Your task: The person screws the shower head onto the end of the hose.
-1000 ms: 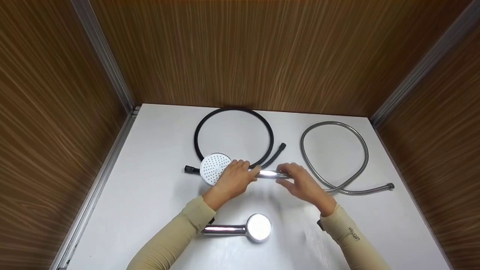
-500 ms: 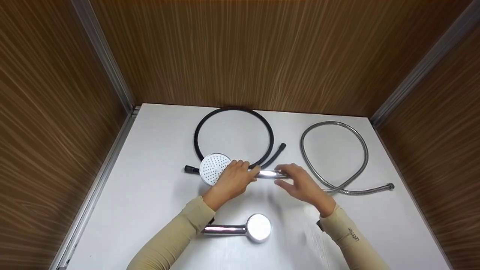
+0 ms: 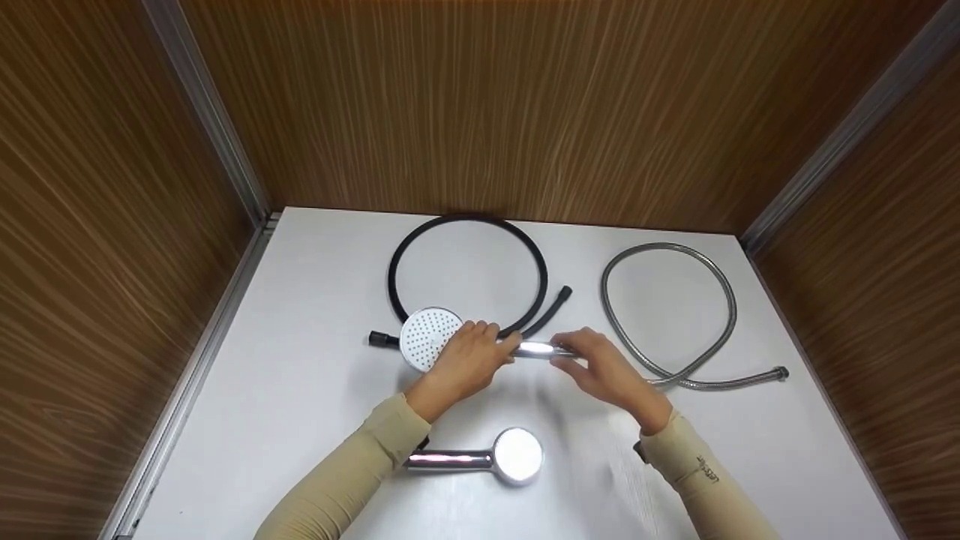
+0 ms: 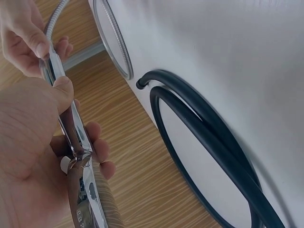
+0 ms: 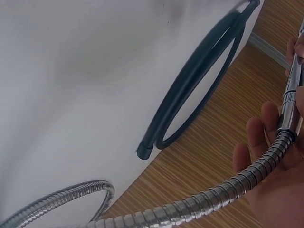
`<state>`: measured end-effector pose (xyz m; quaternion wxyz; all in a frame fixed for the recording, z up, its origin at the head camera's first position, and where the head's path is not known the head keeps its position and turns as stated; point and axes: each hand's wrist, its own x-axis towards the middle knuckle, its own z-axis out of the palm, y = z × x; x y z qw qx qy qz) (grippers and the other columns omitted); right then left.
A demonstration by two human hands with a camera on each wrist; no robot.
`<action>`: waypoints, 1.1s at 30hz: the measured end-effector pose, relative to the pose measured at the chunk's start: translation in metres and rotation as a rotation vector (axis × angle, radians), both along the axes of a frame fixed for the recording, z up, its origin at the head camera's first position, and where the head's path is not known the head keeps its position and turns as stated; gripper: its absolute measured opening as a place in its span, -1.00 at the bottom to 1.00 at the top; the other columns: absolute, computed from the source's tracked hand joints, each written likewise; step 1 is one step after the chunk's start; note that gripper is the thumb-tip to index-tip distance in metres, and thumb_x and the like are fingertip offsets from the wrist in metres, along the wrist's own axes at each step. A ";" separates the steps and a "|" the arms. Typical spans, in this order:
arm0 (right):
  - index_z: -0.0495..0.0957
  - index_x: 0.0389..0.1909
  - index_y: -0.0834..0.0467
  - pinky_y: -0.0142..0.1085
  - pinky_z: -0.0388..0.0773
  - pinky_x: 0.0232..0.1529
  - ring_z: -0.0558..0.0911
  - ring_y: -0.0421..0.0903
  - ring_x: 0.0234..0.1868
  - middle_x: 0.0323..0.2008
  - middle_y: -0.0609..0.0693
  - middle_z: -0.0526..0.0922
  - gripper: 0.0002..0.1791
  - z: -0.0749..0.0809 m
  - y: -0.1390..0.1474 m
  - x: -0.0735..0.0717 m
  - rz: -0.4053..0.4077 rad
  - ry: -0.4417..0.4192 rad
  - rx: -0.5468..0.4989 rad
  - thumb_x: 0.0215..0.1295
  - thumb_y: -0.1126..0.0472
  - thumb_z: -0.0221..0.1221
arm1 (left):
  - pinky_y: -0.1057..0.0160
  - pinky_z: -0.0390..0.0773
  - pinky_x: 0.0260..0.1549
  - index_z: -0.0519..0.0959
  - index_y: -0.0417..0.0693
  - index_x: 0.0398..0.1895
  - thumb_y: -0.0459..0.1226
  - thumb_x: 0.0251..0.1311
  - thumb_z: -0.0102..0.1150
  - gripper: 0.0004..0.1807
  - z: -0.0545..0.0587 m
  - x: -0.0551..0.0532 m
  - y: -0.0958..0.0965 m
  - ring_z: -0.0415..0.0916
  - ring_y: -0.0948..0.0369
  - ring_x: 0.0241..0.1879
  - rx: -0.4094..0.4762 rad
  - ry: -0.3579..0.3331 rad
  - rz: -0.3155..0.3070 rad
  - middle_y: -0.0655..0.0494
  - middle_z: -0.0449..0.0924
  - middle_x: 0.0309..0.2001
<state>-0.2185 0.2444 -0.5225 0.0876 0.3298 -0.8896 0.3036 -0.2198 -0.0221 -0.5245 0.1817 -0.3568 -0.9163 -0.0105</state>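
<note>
Holding the round, white-faced shower head (image 3: pixel 429 339) by its slim, shiny chrome handle (image 3: pixel 534 349), we have its end in line with the smooth chrome collar (image 5: pixel 288 114) of a silver, ribbed metal hose (image 5: pixel 223 192). The shower head sits between our hands, mid-table in the head view, its spray face up and to the left.

Our left hand (image 3: pixel 465 356) has its fingers wrapped round the handle. Our right hand (image 3: pixel 604 371) is part curled at the joint, thumb and fingertips about the collar; how hard they press we cannot tell.

We judge the step in hand to be screwing hose to handle, though one moment cannot show which way the collar turns. The next move probably calls for a steady left grip, the two parts straight, and small turns of the right fingers until the joint is snug.

Beyond our hands, a looped, black, smooth hose (image 3: pixel 542 270) lies on the white, flat table (image 3: pixel 315 300); from above, the shower head overlaps it, so it could get in the way. The silver hose's loop lies to the right and may drag or twist. Nearer us lies a second, chrome-handled shower head (image 3: pixel 517 455), its handle partly hidden by our left sleeve.
</note>
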 end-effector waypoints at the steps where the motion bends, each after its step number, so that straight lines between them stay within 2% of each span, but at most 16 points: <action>1: 0.71 0.00 0.21 -0.16 0.63 -0.12 0.66 -0.01 -0.21 -0.15 0.08 0.79 -0.78 0.000 0.000 0.000 0.001 0.005 -0.003 0.37 0.28 0.36 | 0.18 0.56 -0.19 0.49 0.10 0.12 0.00 0.50 0.13 -0.71 0.000 0.000 0.000 0.60 0.10 -0.27 0.006 0.000 -0.002 0.04 0.63 -0.28; 9: 0.65 0.02 0.29 -0.17 0.68 -0.12 0.65 -0.01 -0.21 -0.18 0.09 0.76 -0.68 -0.001 -0.001 0.000 -0.003 0.002 -0.014 0.27 0.35 0.43 | 0.17 0.56 -0.20 0.50 0.09 0.10 -0.01 0.48 0.15 -0.71 0.000 0.000 0.000 0.60 0.10 -0.28 0.019 0.001 -0.007 0.03 0.63 -0.28; 16: 0.68 0.05 0.26 -0.11 0.67 -0.08 0.67 -0.02 -0.19 -0.14 0.12 0.78 -0.71 -0.001 0.000 0.001 -0.006 -0.004 -0.003 0.35 0.28 0.38 | 0.17 0.56 -0.19 0.50 0.10 0.12 -0.02 0.48 0.16 -0.71 -0.001 0.000 -0.001 0.60 0.10 -0.27 0.022 -0.023 -0.006 0.03 0.63 -0.27; 21: 0.68 0.07 0.28 -0.06 0.68 -0.03 0.69 0.09 -0.14 -0.11 0.14 0.78 -0.70 0.000 -0.001 0.001 -0.014 -0.036 -0.010 0.40 0.24 0.35 | 0.17 0.57 -0.18 0.50 0.10 0.13 -0.01 0.52 0.10 -0.71 0.000 0.000 -0.001 0.60 0.10 -0.26 0.015 -0.028 -0.001 0.03 0.64 -0.26; 27: 0.64 0.07 0.26 -0.13 0.66 -0.08 0.67 0.07 -0.19 -0.14 0.11 0.77 -0.64 0.000 -0.001 0.001 -0.006 -0.014 -0.025 0.29 0.30 0.43 | 0.17 0.56 -0.17 0.50 0.11 0.13 0.02 0.53 0.07 -0.71 0.001 -0.001 0.000 0.60 0.10 -0.26 0.004 -0.016 0.007 0.04 0.64 -0.26; 33: 0.65 0.04 0.25 -0.10 0.65 -0.07 0.67 0.10 -0.19 -0.14 0.14 0.78 -0.71 0.001 -0.001 -0.001 0.014 -0.019 -0.027 0.34 0.32 0.38 | 0.19 0.55 -0.20 0.50 0.10 0.11 0.02 0.52 0.08 -0.71 0.000 0.000 -0.001 0.60 0.10 -0.28 0.001 0.018 0.001 0.05 0.63 -0.29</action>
